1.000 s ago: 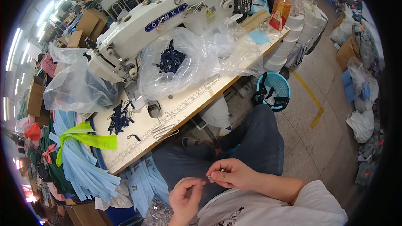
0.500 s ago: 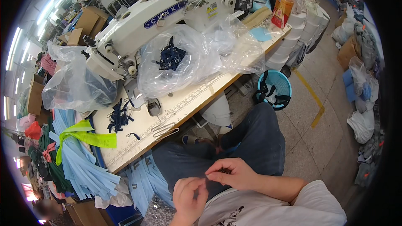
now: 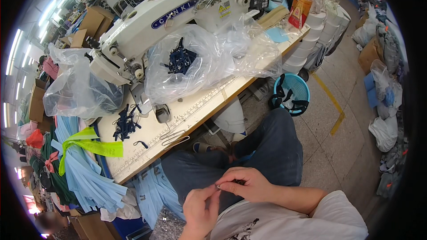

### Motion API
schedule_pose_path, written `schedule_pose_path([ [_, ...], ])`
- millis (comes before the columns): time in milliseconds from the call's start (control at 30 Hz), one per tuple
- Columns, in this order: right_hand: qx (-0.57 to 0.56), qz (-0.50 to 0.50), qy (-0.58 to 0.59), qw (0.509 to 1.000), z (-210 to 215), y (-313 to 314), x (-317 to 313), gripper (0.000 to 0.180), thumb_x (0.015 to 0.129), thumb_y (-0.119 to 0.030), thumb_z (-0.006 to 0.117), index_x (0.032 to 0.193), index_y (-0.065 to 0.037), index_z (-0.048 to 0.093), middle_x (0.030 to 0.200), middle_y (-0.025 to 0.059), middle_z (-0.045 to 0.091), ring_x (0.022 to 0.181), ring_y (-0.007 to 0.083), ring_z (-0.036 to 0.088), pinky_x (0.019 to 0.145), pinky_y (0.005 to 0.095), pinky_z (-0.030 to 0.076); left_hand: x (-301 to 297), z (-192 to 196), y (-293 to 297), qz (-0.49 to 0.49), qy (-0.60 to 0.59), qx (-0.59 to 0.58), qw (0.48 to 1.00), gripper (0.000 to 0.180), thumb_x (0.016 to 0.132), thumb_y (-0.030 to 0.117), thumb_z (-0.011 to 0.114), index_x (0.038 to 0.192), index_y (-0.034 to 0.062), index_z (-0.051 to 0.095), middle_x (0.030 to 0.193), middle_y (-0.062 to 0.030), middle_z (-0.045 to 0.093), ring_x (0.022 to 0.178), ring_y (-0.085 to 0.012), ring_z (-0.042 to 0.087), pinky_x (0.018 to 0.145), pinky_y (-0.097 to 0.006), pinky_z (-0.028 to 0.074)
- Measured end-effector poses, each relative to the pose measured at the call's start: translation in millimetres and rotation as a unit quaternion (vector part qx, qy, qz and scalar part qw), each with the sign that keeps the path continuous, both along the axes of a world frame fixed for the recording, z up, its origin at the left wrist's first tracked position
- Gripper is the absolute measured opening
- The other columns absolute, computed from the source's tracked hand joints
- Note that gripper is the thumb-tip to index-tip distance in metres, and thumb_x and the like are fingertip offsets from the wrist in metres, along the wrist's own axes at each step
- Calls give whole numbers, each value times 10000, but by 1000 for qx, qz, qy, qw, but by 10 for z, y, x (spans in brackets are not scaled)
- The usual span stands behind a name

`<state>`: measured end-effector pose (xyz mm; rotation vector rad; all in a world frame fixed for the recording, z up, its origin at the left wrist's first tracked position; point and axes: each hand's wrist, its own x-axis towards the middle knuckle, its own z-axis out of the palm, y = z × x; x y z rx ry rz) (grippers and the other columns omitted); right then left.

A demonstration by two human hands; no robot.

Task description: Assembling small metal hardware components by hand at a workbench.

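Above my lap, my left hand [image 3: 200, 205] and my right hand [image 3: 249, 185] meet at the fingertips, thumbs and forefingers pinched together. A tiny pale thing shows between them, too small to name. Something dark [image 3: 239, 182] is tucked in the curled fingers of my right hand; its kind is mostly hidden. In front of me on the sewing table [image 3: 209, 102] lies a pile of small dark navy looped cord pieces [image 3: 126, 124], with one single piece [image 3: 141, 144] apart from it. More dark pieces [image 3: 181, 58] sit in a clear plastic bag [image 3: 202, 69].
A white industrial sewing machine [image 3: 155, 18] spans the table. Light blue fabric strips [image 3: 91, 169] and a neon yellow strip [image 3: 89, 144] hang over the left end. An orange bottle [image 3: 301, 6] stands at the table's far right. A blue basket [image 3: 297, 88] is on the floor.
My left fingers have closed in against my right fingertips, and a small pale spot now shows there. The view has shifted very slightly; the table things stay put.
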<state>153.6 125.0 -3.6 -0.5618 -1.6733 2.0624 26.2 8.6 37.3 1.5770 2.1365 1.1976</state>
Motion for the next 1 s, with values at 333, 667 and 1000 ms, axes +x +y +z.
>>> schedule_pose_path([
  [333,-176,64,-9,982,57,40,21,177,934,-147,600,1055,-29,651,847,2,625,665,46,528,578,185,423,-74,-42,13,-28,29,-11,999,251,685,-17,775,883,12,623,812,-105,661,658,-223,609,588,-292,485],
  [667,-232,15,19,972,-68,-20,3,144,956,-115,553,1066,-24,573,883,7,609,633,34,493,543,179,407,-51,-180,13,-9,-33,64,997,253,656,-81,738,823,11,571,847,-123,648,709,-199,610,606,-268,483],
  [1000,-173,5,6,985,30,7,26,164,931,-77,583,1085,-24,574,877,0,599,668,26,513,570,171,418,-138,-258,-123,-60,-373,18,926,261,685,-101,734,919,-14,658,900,-108,630,773,-152,618,654,-234,492],
])
